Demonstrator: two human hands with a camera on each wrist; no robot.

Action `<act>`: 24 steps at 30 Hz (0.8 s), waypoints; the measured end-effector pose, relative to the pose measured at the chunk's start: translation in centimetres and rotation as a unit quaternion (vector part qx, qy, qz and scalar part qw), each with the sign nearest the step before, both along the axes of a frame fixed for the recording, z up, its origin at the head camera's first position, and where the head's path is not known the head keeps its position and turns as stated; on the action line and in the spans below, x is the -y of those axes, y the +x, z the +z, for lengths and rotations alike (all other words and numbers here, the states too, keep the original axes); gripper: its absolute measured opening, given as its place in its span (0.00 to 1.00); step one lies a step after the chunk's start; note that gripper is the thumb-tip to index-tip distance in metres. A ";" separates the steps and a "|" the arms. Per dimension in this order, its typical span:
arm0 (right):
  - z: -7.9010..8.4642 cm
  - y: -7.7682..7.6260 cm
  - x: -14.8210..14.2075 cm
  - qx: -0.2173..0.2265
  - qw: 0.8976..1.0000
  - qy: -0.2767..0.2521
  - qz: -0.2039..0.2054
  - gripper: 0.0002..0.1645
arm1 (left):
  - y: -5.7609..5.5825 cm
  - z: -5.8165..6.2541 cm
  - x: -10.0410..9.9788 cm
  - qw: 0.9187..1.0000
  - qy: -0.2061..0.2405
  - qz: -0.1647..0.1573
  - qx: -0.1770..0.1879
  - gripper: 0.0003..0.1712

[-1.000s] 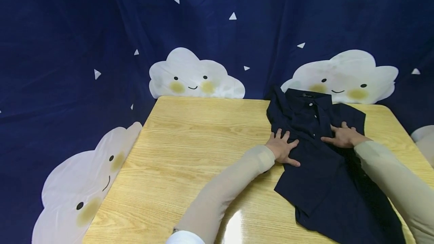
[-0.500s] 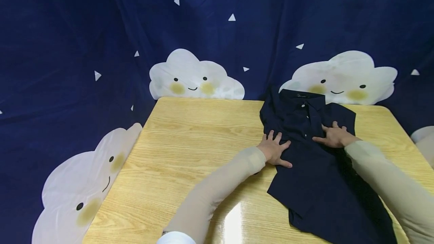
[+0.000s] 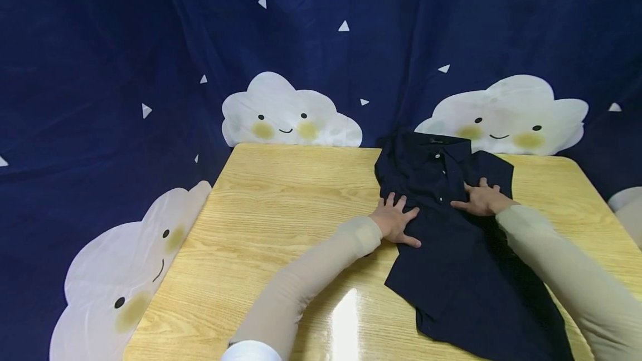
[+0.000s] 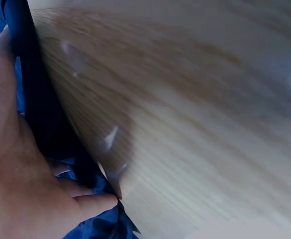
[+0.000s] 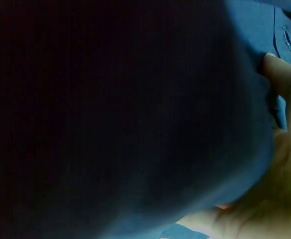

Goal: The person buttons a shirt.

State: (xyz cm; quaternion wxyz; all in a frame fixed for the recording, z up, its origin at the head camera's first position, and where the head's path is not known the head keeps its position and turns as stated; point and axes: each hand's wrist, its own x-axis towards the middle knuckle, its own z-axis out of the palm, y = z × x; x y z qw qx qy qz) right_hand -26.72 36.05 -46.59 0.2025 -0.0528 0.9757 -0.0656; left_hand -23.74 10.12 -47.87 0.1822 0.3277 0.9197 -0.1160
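A dark navy button-up shirt (image 3: 446, 261) lies on the wooden table, its collar at the far edge and its hem towards me. On its left side my left hand (image 3: 396, 220) rests with fingers spread. In the left wrist view the left hand (image 4: 36, 184) lies flat along the fabric's edge (image 4: 50, 119). My right hand (image 3: 482, 199) presses on the shirt's right side below the sleeve, thumb and fingers spread. Dark cloth fills most of the right wrist view, partly hiding the right hand (image 5: 284, 129); a buttonhole shows near its thumb.
The table (image 3: 281, 199) extends to the left of the shirt, with a glare spot near the front. Behind it hangs a navy curtain (image 3: 311, 32) printed with smiling clouds (image 3: 286, 110) and white triangles.
Both hands have slid to the left across the table, and the shirt has moved left along with them. The spread of the fingers looks the same.
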 end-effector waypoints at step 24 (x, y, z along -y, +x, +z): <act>0.3 -0.5 3.1 0.006 1.000 0.000 0.013 0.55 | -0.3 -0.2 2.9 1.000 0.013 0.008 0.003 0.54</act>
